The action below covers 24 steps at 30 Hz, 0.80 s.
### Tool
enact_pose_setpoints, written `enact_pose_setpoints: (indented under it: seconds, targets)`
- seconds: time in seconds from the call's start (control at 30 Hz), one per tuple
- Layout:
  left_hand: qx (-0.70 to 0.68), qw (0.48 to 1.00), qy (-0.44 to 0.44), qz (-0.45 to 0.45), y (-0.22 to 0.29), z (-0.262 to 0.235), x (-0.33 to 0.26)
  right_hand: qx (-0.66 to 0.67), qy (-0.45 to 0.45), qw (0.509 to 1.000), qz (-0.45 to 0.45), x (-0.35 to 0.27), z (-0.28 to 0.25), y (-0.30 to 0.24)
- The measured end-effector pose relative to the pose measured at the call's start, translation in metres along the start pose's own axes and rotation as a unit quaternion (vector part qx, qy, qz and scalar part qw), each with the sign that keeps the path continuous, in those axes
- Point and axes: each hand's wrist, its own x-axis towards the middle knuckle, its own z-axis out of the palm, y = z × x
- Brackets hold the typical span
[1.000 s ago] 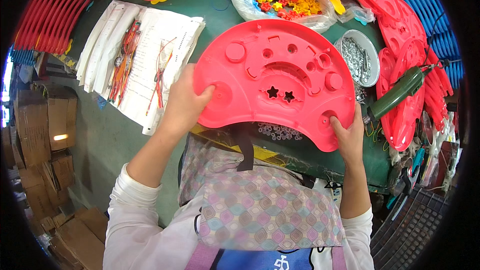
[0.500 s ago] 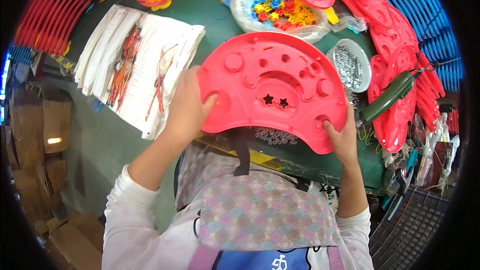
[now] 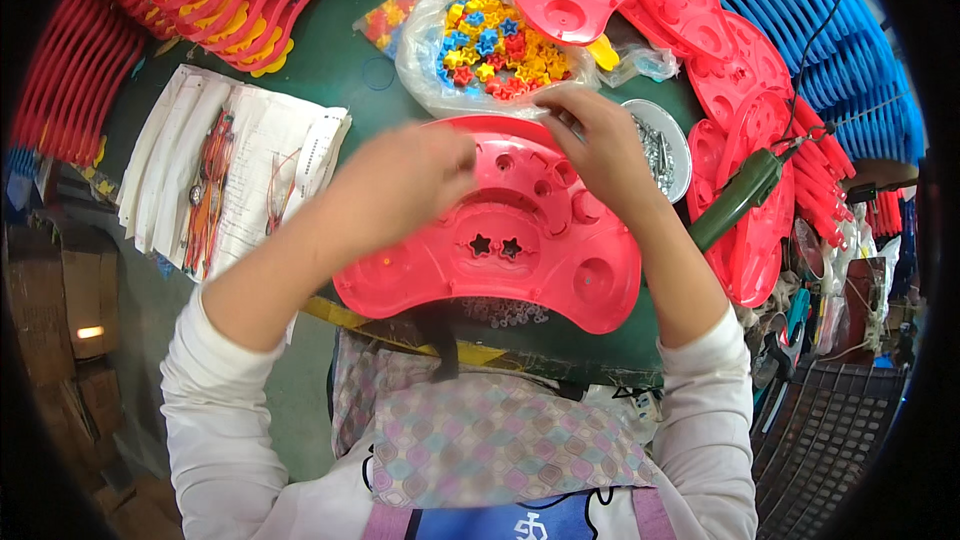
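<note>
A pinkish-red curved plastic shell [image 3: 450, 275] lies on the green table in front of me, with two star-shaped holes in its middle. Over its upper left part is my left hand [image 3: 415, 180], smeared by motion, so its fingers do not show clearly. My right hand [image 3: 600, 145] hovers past the shell's far edge, beside the near rim of a clear plastic bag [image 3: 425, 75]. Its fingers are bent and apart, and nothing shows between them. Inside the bag are small star-shaped pieces [image 3: 485, 45] in yellow, red and blue.
A white bowl of metal screws [image 3: 680, 165] and a green electric screwdriver [image 3: 740, 200] are at the right, near stacked red shells [image 3: 740, 70]. Papers with wired parts [image 3: 265, 155] lie left. Small clear pieces [image 3: 505, 312] sit by the table's near edge. Blue parts [image 3: 840, 60] stand far right.
Both hands have let go of the red shell, which now lies lower and further left in view. My hands have moved inward and away from me, the right one toward the bag.
</note>
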Motion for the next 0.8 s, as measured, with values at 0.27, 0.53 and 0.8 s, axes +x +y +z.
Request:
enact_pose_setpoints:
  seconds: [0.27,0.53,0.8]
  targets:
    - [0.153,0.982,0.077,-0.085,-0.078,-0.012,0.098,-0.223,-0.104,0.968,0.038,0.098,0.085,0.036]
    - [0.281,0.956,0.082,0.013,-0.081,0.023,0.105,-0.192,0.030,0.978,-0.069,0.092,0.080,0.049]
    - [-0.102,0.987,0.123,0.008,-0.036,0.009,0.066,0.118,-0.122,0.984,0.058,-0.003,0.007,-0.024]
